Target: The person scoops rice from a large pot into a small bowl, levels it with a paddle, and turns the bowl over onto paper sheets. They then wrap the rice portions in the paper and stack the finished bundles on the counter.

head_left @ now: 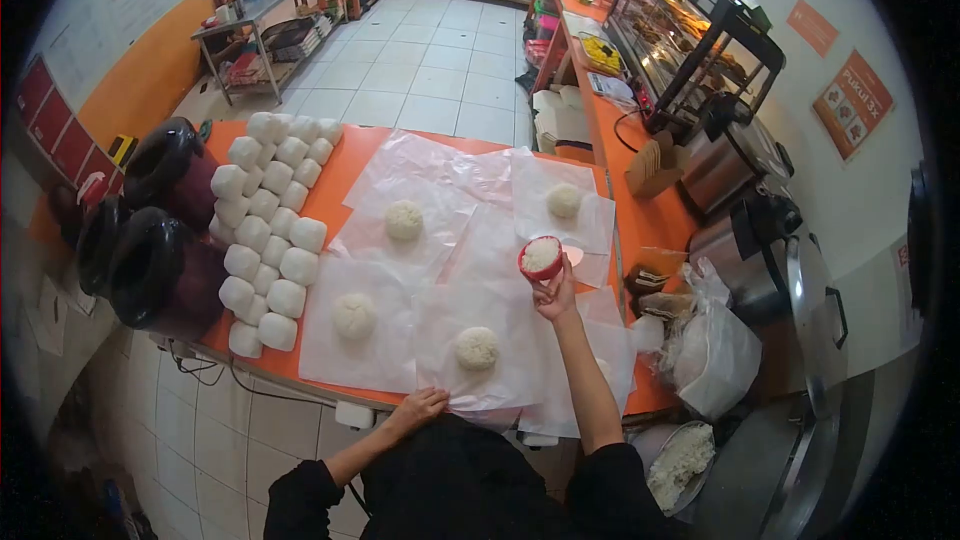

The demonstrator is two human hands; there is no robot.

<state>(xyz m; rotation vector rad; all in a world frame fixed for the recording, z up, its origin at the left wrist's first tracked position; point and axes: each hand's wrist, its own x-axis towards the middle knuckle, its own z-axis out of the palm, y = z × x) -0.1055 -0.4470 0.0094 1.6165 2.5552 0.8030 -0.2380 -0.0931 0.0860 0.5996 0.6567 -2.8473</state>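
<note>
My right hand (555,295) is closed around a small red bowl (525,258) filled with white rice (543,254), held above the wrapping papers. At the table's front edge my left hand (418,410) lies with its fingers on the lower edge of a paper sheet (515,380). On that sheet sits a rounded rice mound (476,349). Similar mounds rest on other sheets: one rice mound (354,316) at the left, another rice mound (403,221) behind it, and a third rice mound (563,201) at the back right.
Stacked white wrapped packets (263,240) line the left of the orange table (365,145). Dark round containers (165,270) stand beyond them. To the right are a white plastic bag (715,350), a basin of rice (683,467), large metal pots (740,265) and a glass food case (675,30).
</note>
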